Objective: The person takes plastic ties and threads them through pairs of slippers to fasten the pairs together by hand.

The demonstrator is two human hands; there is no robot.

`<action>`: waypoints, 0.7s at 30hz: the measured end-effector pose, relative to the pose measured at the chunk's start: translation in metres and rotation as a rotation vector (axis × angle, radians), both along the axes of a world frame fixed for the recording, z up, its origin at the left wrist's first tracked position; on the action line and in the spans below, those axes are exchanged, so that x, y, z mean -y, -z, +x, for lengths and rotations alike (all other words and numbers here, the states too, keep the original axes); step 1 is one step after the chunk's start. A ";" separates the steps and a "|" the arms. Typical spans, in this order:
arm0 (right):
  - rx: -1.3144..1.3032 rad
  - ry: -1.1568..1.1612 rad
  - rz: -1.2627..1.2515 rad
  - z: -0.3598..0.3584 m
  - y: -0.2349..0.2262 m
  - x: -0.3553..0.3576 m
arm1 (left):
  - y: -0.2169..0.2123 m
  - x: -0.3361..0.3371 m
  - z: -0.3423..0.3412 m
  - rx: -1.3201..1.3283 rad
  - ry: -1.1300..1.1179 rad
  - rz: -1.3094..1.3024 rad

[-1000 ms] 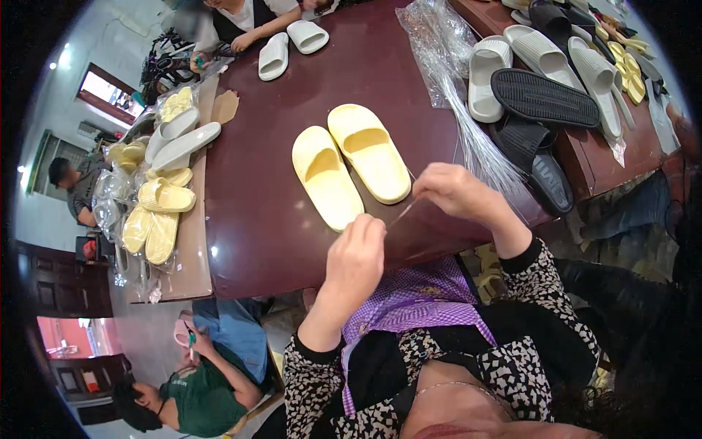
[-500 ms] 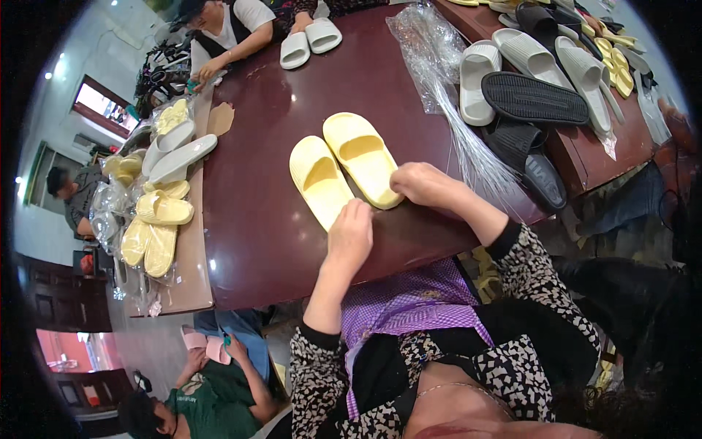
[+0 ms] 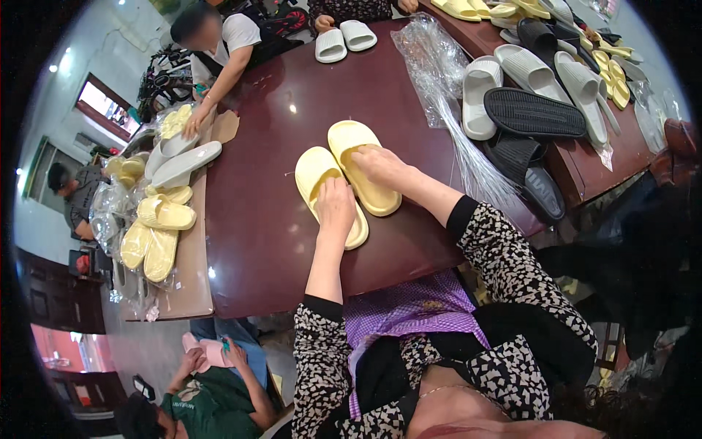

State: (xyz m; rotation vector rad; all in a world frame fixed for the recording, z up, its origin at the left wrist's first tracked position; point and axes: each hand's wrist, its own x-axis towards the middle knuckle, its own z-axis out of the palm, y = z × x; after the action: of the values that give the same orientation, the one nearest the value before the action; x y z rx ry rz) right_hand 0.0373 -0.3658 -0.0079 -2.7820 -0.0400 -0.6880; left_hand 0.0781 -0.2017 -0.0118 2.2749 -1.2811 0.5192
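Two pale yellow slide sandals lie side by side on the dark red table (image 3: 270, 219). My left hand (image 3: 335, 207) rests on the left sandal (image 3: 314, 172), fingers reaching into its strap opening. My right hand (image 3: 379, 165) lies on the right sandal (image 3: 349, 137), fingers curled at the strap. Each hand grips its own sandal. Both sleeves are black and white patterned.
A clear plastic bag bundle (image 3: 442, 80) lies to the right, beside white, grey and black sandals (image 3: 530, 113). A white pair (image 3: 344, 40) sits at the far edge near another person. Yellow sandals (image 3: 157, 227) pile on a side table left. A person crouches below.
Both hands moved forward from the near table edge onto the two yellow sandals. The thin stick-like thing seen between my hands earlier is no longer visible.
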 end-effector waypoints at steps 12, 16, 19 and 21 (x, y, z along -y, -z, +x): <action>0.312 0.150 0.351 0.040 -0.030 0.045 | 0.011 0.007 0.009 0.072 -0.093 -0.007; -0.059 0.481 0.497 0.078 -0.014 0.063 | 0.013 0.008 0.005 0.083 -0.106 -0.034; -0.200 0.570 0.505 0.092 0.001 0.069 | 0.014 0.010 0.003 0.075 -0.112 -0.049; -0.189 0.583 0.499 0.096 0.001 0.066 | 0.014 0.008 0.003 0.051 -0.102 -0.061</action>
State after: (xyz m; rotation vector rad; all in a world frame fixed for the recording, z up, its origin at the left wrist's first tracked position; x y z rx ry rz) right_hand 0.1332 -0.4315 -0.0085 -2.3422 0.8804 -0.4617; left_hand 0.0816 -0.2096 -0.0262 2.2988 -1.1619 0.6475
